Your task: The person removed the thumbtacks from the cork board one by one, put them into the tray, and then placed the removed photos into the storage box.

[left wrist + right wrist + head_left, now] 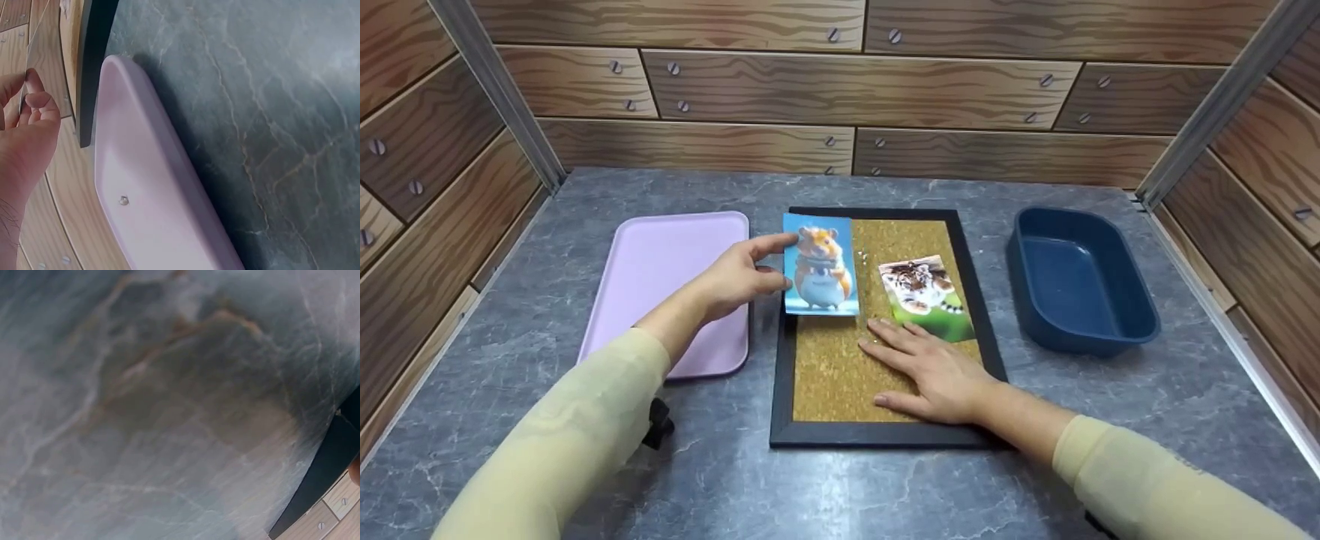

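My left hand (739, 277) pinches a hamster picture card (819, 266) by its left edge. The card is held over the upper left of a black-framed cork board (829, 382), overlapping its frame. In the left wrist view, thumb and fingers (39, 101) grip the card, which shows edge-on as a thin line. With fingers spread, my right hand (934, 375) rests on the lower right of the cork board. Just above that hand lies a tiger cub picture card (926, 296), tilted on the cork. The right wrist view shows mostly tabletop.
Left of the board lies a lilac tray (660, 255), with a small shiny bit (124, 200) on it. On the right stands a deep blue bin (1084, 285). Tiny pale bits (862, 256) dot the cork. Wood-patterned walls (847, 90) enclose the grey marbled table (720, 480).
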`<state>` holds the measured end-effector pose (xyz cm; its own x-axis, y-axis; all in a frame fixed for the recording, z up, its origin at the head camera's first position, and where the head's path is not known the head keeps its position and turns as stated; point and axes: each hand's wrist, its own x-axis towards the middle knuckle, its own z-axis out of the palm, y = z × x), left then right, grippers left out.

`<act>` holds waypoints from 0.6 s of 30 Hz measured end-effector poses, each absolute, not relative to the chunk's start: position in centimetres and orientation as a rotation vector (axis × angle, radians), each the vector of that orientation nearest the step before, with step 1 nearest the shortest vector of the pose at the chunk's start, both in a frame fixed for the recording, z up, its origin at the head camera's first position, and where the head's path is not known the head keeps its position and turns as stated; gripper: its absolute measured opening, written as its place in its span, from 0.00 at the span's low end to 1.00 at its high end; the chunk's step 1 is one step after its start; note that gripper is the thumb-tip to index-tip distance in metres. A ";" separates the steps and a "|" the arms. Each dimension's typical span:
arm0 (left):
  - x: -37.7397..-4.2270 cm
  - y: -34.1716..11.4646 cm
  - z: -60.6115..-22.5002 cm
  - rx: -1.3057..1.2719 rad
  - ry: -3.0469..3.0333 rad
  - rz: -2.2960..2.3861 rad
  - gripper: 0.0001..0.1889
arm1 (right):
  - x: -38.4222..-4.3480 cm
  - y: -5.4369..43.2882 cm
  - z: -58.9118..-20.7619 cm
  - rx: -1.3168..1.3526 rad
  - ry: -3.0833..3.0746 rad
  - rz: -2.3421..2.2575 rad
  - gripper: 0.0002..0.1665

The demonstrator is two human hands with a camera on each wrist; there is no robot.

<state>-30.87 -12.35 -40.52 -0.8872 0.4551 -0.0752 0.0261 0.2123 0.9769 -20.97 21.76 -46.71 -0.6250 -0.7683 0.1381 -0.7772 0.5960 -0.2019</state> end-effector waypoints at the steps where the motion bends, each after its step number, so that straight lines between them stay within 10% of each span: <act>1: -30.9 -12.4 -40.5 0.443 2.152 1.727 0.40 | -21.0 21.8 -46.7 1.344 -2.774 0.375 0.46; 18: -30.7 -12.8 -39.6 0.437 2.151 1.772 0.41 | -20.8 21.7 -46.5 1.326 -2.771 0.343 0.46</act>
